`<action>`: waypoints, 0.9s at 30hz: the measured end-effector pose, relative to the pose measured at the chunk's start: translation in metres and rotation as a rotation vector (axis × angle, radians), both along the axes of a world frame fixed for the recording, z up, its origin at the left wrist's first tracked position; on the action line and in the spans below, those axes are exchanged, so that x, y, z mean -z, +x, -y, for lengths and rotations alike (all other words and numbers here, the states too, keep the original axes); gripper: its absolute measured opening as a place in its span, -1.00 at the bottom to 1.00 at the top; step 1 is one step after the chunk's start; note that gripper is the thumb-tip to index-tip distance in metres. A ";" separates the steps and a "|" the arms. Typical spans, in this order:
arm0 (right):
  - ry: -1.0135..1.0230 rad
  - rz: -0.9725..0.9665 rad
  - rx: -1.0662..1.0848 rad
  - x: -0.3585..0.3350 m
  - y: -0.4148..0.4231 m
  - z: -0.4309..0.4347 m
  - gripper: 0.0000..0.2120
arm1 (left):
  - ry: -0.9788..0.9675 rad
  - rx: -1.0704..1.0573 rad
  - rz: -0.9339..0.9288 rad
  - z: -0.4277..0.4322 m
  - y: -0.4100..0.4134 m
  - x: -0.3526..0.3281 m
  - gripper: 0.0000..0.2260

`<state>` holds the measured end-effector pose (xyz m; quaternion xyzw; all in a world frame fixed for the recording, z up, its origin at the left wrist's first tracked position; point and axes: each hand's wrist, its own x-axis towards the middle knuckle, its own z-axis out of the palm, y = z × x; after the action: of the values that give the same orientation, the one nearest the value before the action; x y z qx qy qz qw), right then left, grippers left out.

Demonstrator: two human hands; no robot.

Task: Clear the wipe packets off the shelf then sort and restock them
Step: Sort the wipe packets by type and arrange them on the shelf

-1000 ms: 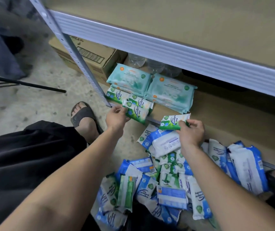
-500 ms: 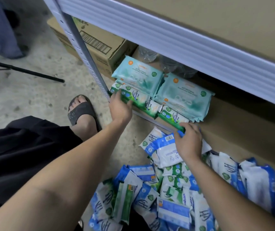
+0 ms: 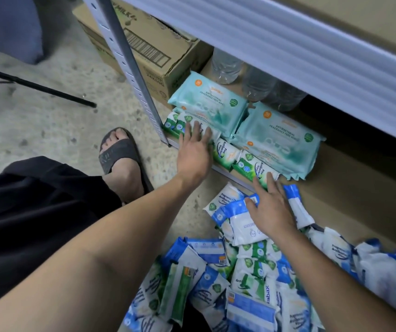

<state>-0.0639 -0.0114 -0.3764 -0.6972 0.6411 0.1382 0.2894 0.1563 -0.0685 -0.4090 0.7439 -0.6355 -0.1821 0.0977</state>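
Two large teal wipe packs (image 3: 210, 101) (image 3: 279, 135) lie side by side on the bottom shelf board (image 3: 350, 188). In front of them runs a row of small green pine wipe packets (image 3: 224, 152). My left hand (image 3: 193, 153) lies flat with straight fingers on the leftmost green packet (image 3: 175, 123). My right hand (image 3: 270, 207) has its fingers spread, the tips touching the rightmost green packet (image 3: 254, 167). Below, a heap of blue and green wipe packets (image 3: 245, 274) covers the floor.
A perforated metal upright (image 3: 130, 68) stands left of the packs, with a cardboard box (image 3: 149, 44) behind it. Clear plastic bottles (image 3: 252, 75) stand at the back of the shelf. The upper shelf edge (image 3: 300, 51) overhangs. My sandalled foot (image 3: 120, 159) and a black rod (image 3: 36, 86) are on the floor.
Both hands set their green packets down in the front row on the shelf and let go. The fingers now lie straight on the packets. The view has moved closer to the shelf.
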 end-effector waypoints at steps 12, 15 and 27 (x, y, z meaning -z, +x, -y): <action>0.046 -0.056 -0.148 -0.002 -0.007 0.008 -0.34 | 0.036 0.065 0.055 0.003 0.035 -0.005 -0.56; -0.032 -0.019 -0.157 -0.011 -0.016 -0.003 -0.37 | -0.019 0.041 0.045 -0.013 0.027 -0.019 -0.56; -0.234 0.168 0.146 -0.029 -0.068 -0.118 -0.52 | 0.109 0.048 -0.166 -0.138 -0.033 -0.037 -0.63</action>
<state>-0.1318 0.1070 -0.3469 -0.6868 0.6754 -0.0175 0.2680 0.1230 0.0692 -0.3718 0.7150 -0.6320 -0.2797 0.1053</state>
